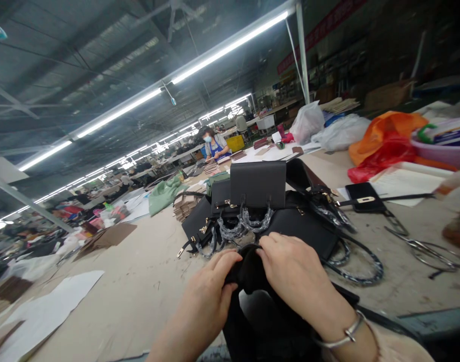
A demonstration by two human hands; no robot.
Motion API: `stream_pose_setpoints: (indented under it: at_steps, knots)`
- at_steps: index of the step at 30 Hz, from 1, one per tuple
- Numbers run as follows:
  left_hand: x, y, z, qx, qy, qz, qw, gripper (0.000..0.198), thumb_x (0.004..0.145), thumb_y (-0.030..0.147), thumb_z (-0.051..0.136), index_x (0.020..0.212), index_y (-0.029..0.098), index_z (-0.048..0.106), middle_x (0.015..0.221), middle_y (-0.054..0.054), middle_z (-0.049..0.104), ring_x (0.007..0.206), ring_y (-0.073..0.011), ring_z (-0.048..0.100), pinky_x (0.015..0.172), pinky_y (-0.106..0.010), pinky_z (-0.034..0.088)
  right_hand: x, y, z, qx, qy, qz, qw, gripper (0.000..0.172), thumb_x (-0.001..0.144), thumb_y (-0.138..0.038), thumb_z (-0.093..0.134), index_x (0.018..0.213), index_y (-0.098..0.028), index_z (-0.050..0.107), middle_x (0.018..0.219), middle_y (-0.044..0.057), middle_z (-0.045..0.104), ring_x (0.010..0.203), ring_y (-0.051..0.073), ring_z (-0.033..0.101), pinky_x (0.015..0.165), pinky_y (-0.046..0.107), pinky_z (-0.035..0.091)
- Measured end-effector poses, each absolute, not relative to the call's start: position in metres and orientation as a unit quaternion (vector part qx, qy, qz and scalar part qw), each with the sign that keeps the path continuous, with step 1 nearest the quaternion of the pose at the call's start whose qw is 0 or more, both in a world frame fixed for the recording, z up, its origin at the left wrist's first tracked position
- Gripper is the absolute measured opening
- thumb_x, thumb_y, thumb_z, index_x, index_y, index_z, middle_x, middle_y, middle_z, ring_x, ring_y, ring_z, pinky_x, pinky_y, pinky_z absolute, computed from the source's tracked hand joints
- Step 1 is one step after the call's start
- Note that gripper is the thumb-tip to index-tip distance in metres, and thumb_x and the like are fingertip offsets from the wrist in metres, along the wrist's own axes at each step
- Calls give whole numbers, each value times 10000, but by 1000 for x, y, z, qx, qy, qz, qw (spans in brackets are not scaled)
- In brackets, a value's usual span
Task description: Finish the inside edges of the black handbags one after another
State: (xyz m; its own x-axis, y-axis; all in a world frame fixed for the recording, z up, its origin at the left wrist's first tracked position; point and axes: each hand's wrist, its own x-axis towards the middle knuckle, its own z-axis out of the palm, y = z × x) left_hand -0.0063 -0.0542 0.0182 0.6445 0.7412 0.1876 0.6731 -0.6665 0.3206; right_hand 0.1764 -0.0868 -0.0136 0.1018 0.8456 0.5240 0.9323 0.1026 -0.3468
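The left hand [209, 291] and right hand [292, 271] are each clamped on a soft black piece [248, 269], held between them at the near side of the tabletop [139, 281]. Just beyond lie piled black handbags [258, 183] with wrapped handles, scissors [415, 245] to their right. Farther off, a masked person [217, 149] wears a blue apron.

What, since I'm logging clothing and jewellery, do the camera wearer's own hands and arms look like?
Both the left hand and the right hand are ungloved. The right wrist wears a thin, silver-coloured bangle with a small raised detail. A pale sleeve shows at the right forearm; no sleeve or jewellery shows on the left.
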Motion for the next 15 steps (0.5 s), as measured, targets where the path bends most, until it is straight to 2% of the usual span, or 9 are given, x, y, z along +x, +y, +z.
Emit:
stream_pose_setpoints:
  at_steps: [3,7,11,15]
  knots:
    - [3,-51,19,906,396,133,74,340,767,76,538,1042,273,577,1283,-20,530,1111,-195,557,906,-313,487,177,-84,-16,-668,-664,-66,329,125,855,-155,509,758,-215,561,748,4,588,687,167,532,646,317,297]
    - [7,-48,13,899,406,159,35,90,820,192,552,803,223,634,1138,-39,622,1013,-199,611,840,-314,508,177,-78,-18,-665,-667,-64,331,131,870,-170,501,772,-215,575,758,4,589,698,166,534,649,316,303]
    - [11,-46,9,879,433,200,20,134,794,261,606,674,205,630,1066,-44,660,889,-189,650,780,-310,519,180,-75,-20,-653,-681,-61,324,125,874,-184,510,804,-218,609,764,9,589,709,158,531,655,310,304]
    - [16,-39,8,873,431,227,24,186,772,223,615,591,189,587,1029,-35,679,880,-180,654,776,-299,513,181,-74,-21,-644,-691,-59,324,104,874,-217,531,832,-224,626,755,5,585,711,154,529,673,302,315]
